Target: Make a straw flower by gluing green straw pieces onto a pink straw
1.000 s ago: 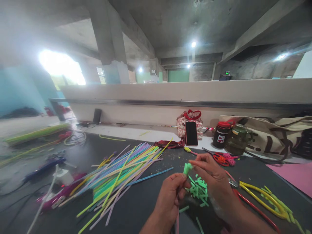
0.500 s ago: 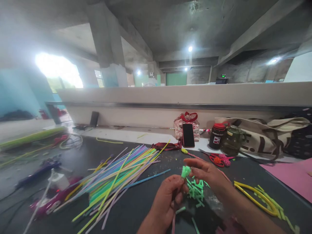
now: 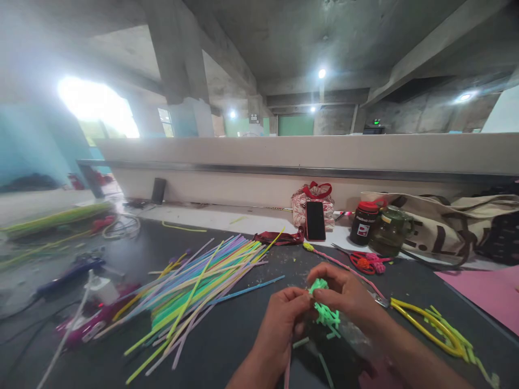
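Note:
My left hand (image 3: 286, 319) is closed in a pinch on a pink stem (image 3: 288, 362) whose upper end carries a bright green bunch of short chenille pieces (image 3: 319, 285). My right hand (image 3: 343, 294) curls around that green bunch from the other side, fingertips on it, and the fingers of both hands meet there. The exact pinch points are partly hidden. Just beneath my hands lies a heap of cut green pieces (image 3: 327, 315) on the dark table, with a few loose ones (image 3: 300, 342) nearer to me.
Many coloured chenille stems (image 3: 203, 294) spread left of my hands. At right lie yellow-handled pliers (image 3: 430, 329) and yellow-green pieces (image 3: 468, 340). Behind are red-handled scissors (image 3: 360, 263), a phone (image 3: 315, 220), a black bottle (image 3: 363, 224) and a glass jug (image 3: 391, 232). A glue gun (image 3: 67, 275) lies far left.
My right hand has moved in and its fingers have closed around the green bunch, which now shows less. My left hand keeps its pinch. The view has shifted slightly.

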A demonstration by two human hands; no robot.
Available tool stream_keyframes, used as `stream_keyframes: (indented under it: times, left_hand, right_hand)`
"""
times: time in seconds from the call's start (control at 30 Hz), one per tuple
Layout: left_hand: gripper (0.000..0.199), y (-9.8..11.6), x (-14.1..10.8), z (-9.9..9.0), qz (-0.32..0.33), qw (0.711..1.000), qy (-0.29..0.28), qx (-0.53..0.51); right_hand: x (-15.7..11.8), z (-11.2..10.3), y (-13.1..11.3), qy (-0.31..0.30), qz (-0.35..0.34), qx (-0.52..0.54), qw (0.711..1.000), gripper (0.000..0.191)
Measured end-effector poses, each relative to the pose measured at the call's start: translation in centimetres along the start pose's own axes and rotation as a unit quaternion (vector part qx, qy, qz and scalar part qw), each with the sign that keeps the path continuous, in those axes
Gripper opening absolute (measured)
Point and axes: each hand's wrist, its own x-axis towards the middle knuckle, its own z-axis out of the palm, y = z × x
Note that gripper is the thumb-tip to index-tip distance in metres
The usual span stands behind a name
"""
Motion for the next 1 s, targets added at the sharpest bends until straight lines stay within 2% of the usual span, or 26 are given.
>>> stream_keyframes:
  times: [0.23, 0.37, 0.47, 0.53, 0.63, 0.7, 0.83, 1.0]
  left_hand:
    - [0.014, -0.8, 0.3, -0.1, 0.002, 1.0, 0.012, -0.022]
    - [0.012, -0.5, 0.3, 0.0, -0.008, 0.999, 0.006, -0.037]
    - [0.013, 0.0, 0.1, -0.2, -0.043, 0.996, -0.04, -0.067]
    - [0.015, 0.2, 0.1, -0.3, -0.072, 0.989, -0.083, -0.097]
    - [0.015, 0.3, 0.2, -0.6, -0.131, 0.97, -0.141, -0.15]
    - [0.015, 0.3, 0.2, -0.6, -0.149, 0.962, -0.157, -0.166]
    - [0.017, 0.1, -0.1, -0.5, -0.166, 0.958, -0.174, -0.156]
    - [0.029, -0.1, 0.0, -0.6, -0.181, 0.961, -0.16, -0.132]
  right_hand:
    - [0.1, -0.2, 2.1, 0.016, 0.001, -0.059, 0.998, 0.004]
    - [0.5, -0.7, 2.8, 0.034, 0.022, -0.074, 0.996, 0.016]
    - [0.5, -1.2, 2.0, 0.038, 0.028, -0.018, 0.999, 0.033]
    - [0.6, -1.5, 1.6, 0.025, 0.021, 0.046, 0.998, 0.036]
    - [0.9, -1.8, 1.4, -0.007, 0.06, 0.128, 0.99, 0.038]
    - [0.9, -1.8, 1.5, -0.028, 0.085, 0.161, 0.983, 0.04]
    - [0.9, -1.4, 1.5, -0.056, 0.079, 0.196, 0.976, 0.033]
    - [0.9, -1.3, 1.7, -0.029, 0.085, 0.172, 0.981, 0.02]
